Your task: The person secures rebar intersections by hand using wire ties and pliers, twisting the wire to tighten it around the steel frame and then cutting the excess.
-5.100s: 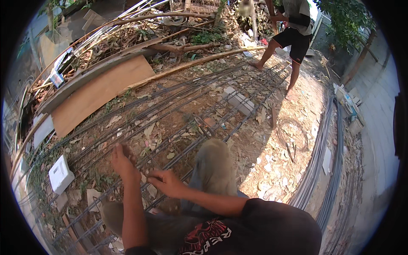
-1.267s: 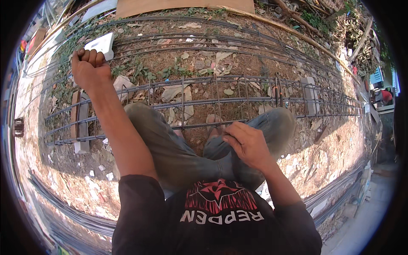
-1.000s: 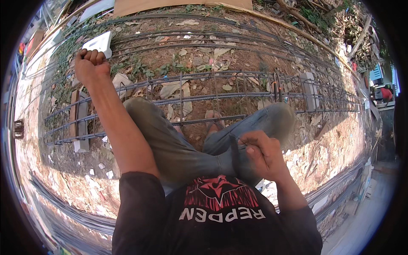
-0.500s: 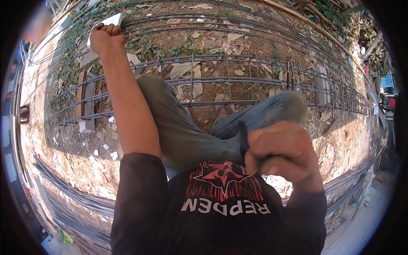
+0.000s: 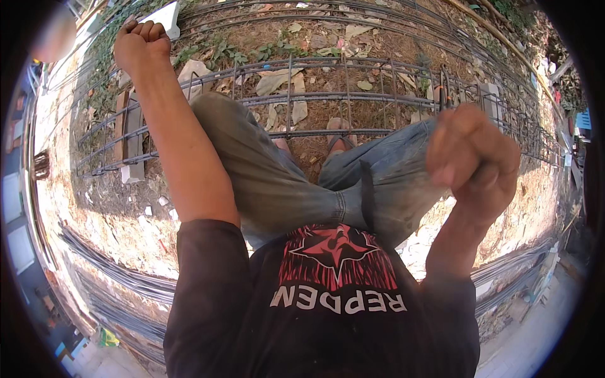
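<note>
The left hand (image 5: 144,45) is raised at the upper left, the arm stretched out past the left knee. Its fingers are curled together into a fist, back of the hand up; whether anything lies inside the fist cannot be told. Beside it, partly behind the knuckles, sits a white block (image 5: 165,20) among green weeds (image 5: 224,53).

The right hand (image 5: 474,148) is lifted in front of the right knee and blurred. Its fingers look bent, but I cannot tell whether they are clamped on something or just touching each other.

The cage (image 5: 328,96) of steel bars lies across the ground in front of the person, running from left to right beyond the knees. The near bar crosses in front of the feet (image 5: 340,128). Toward its left end are a brown board (image 5: 121,126) and a grey block (image 5: 133,142), side by side; near its right end is a pale block (image 5: 489,101). A dark tool (image 5: 443,88) with orange marks stands up at the cage, just above the right hand in view.

Dry leaves (image 5: 275,82) are scattered around the cage. A black strip (image 5: 367,195) lies on the trousers (image 5: 271,164).
</note>
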Tool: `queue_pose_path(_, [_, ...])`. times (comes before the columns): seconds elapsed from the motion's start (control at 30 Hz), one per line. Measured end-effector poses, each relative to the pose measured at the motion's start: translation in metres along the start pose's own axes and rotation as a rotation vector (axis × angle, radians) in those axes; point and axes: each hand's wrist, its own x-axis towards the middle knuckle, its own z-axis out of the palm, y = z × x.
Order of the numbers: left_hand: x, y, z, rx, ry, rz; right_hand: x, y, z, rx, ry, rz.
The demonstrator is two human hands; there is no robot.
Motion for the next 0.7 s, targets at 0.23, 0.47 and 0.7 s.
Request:
queue_pose_path(0.23, [0.011, 0.014, -0.017, -0.133, 0.067, 0.028, -0.033, 0.056, -0.011, -0.929, 0.003, 0.374])
queue_pose_path(0.47, [0.017, 0.053, 0.007, 0.069, -0.048, 0.139, -0.037, 0.043, -0.047, -0.498, 0.058, 0.501])
queue_pose_path(0.7, [-0.028, 0.266, -0.040, 0.737, 0.420, 1.547, -0.086, 0.119, -0.279, -0.917, 0.622, 0.748])
